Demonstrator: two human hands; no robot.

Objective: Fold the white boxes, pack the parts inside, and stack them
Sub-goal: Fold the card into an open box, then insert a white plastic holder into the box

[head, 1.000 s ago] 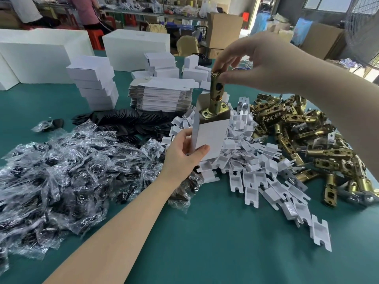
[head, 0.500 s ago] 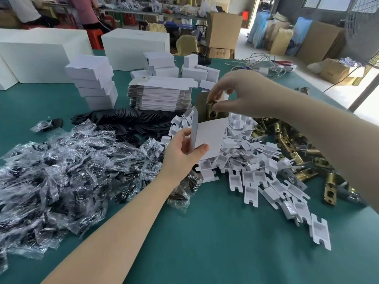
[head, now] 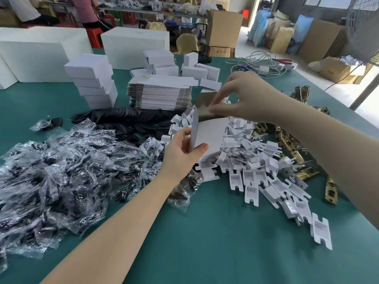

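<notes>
My left hand (head: 182,154) grips an upright white box (head: 209,134) by its lower left corner, above the pile of white plastic inserts (head: 256,167). The box's top is open and its brown inner flap stands up behind. My right hand (head: 248,95) is at that opening, thumb and fingertips pinched together at the flap edge; they are blurred. No brass latch shows above the box. Loose brass latches (head: 291,144) lie to the right, partly under my right forearm. Folded white boxes (head: 92,83) are stacked at the back left.
A stack of flat box blanks (head: 160,93) sits behind the held box, with black parts (head: 123,119) in front of it. Clear bags of hardware (head: 61,171) cover the left of the green table. Large white cartons (head: 133,44) and cables (head: 260,62) lie at the far edge.
The brass latch that my right hand held above the box has gone down inside it and is out of sight. My right hand dropped to the box's open top. My left hand stayed put.
</notes>
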